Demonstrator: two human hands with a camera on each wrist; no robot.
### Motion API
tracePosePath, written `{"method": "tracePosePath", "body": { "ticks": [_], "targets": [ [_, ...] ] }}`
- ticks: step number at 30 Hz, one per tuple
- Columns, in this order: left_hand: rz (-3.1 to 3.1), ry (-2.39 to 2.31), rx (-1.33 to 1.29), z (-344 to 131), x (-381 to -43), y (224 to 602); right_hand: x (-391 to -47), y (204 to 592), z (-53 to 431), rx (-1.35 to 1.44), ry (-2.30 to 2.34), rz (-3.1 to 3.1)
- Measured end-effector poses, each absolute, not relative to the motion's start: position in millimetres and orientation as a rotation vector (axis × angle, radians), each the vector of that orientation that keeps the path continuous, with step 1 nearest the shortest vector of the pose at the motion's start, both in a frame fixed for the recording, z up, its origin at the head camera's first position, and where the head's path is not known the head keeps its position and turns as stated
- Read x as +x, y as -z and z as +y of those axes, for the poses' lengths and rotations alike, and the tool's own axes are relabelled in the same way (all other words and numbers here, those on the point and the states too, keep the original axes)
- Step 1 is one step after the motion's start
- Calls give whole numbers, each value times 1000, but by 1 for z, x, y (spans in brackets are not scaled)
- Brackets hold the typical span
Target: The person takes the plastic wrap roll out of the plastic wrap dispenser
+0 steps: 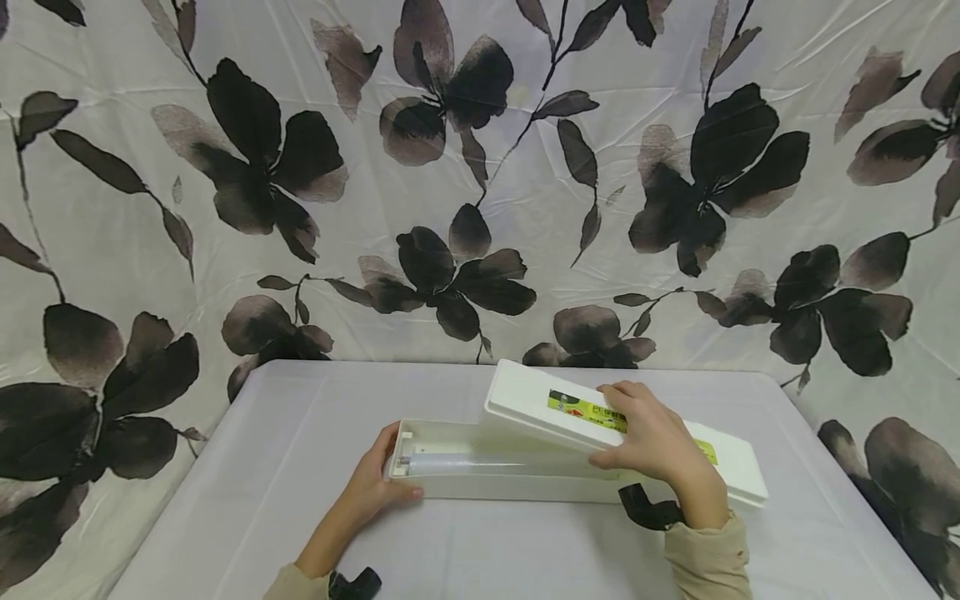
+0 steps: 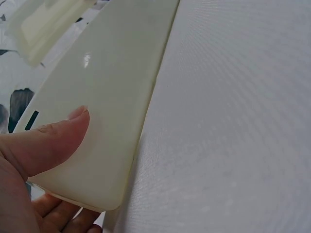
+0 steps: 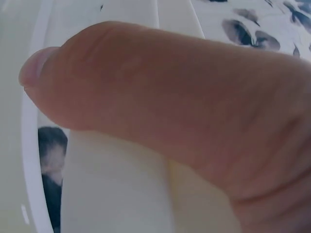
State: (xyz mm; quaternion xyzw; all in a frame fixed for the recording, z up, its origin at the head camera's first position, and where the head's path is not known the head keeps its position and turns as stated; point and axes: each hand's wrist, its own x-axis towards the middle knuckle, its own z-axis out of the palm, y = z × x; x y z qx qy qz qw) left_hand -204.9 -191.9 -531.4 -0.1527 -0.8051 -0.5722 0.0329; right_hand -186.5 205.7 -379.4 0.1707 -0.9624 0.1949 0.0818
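Note:
A long white plastic box (image 1: 517,489) lies lengthwise on the table, its top off at the left part. Inside rests a roll of clear film (image 1: 465,463). My left hand (image 1: 373,479) grips the box's left end; in the left wrist view its thumb (image 2: 58,143) presses the side wall while the fingers go round the end. My right hand (image 1: 656,437) holds the long white lid (image 1: 525,392) across its width, thumb on the near edge. The lid is tilted, left end higher, and overlaps the box's right part. The thumb (image 3: 146,92) fills much of the right wrist view.
A white cloth covers the table (image 1: 480,550). Behind it hangs a white curtain (image 1: 540,200) with dark flowers. The lid carries a yellow-green label (image 1: 577,408), partly behind the right hand. Black straps (image 1: 648,508) sit at both wrists.

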Motion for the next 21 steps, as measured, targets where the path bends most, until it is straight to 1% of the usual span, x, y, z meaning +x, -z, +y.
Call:
{"method": "tracePosePath", "body": {
  "ticks": [21],
  "targets": [
    [-2483,1792,-444,-193,-205,532,-185,380,257,323,-598,-2956]
  ]
}}
